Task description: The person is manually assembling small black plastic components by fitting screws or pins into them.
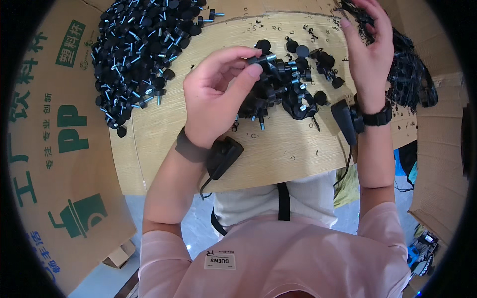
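My left hand (218, 92) is closed, thumb and index finger pinching a black-headed screw (259, 59) whose metal shank points right. Below and beside those fingertips lies a loose cluster of black-headed screws (271, 92), some seemingly joined by black plastic. My right hand (370, 54) is raised at the table's far right, thumb and fingers apart, with nothing visible between them. Beside it sits a heap of black plastic scrap (405, 74), partly hidden behind the hand.
A large pile of black-headed screws (141, 54) covers the table's far left. Small black scraps (310, 32) are scattered over the wooden tabletop (278, 154). Cardboard walls (74, 164) stand at both sides. Each wrist carries a strapped black device (224, 158) with a cable.
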A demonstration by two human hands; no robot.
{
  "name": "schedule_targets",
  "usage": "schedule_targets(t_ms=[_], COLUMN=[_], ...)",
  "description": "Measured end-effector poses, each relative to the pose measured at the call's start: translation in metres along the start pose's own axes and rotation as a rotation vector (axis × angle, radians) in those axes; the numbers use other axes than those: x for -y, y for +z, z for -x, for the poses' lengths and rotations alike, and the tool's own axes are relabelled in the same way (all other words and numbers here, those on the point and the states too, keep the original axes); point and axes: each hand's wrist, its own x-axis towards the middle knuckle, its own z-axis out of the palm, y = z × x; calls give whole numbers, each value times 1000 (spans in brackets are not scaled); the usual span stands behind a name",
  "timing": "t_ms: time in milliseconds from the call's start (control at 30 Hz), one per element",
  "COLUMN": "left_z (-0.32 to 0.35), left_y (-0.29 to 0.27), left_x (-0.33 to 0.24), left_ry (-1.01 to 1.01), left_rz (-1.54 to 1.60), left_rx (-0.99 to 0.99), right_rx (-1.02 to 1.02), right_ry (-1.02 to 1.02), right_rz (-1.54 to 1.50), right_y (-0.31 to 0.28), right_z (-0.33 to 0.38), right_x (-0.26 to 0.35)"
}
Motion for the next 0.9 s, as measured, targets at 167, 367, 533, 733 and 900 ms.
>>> schedule_targets(t_ms=[167, 367, 533, 733, 900], left_z=[2, 1, 1, -1, 0], left_y=[-3, -1, 3, -3, -6], left_x=[8, 6, 5, 10, 13], left_ry=[189, 146, 177, 347, 332], left_rz=[-101, -123, -157, -313, -258], left_rx=[45, 74, 90, 182, 171], right_rx=[566, 577, 604, 578, 624], right_ry=[479, 554, 485, 839, 800], right_rz=[-879, -938, -786, -964, -1047], right_y=[9, 11, 10, 8, 7], right_z=[24, 33, 34, 29, 28], right_x=[68, 66, 65, 62, 67])
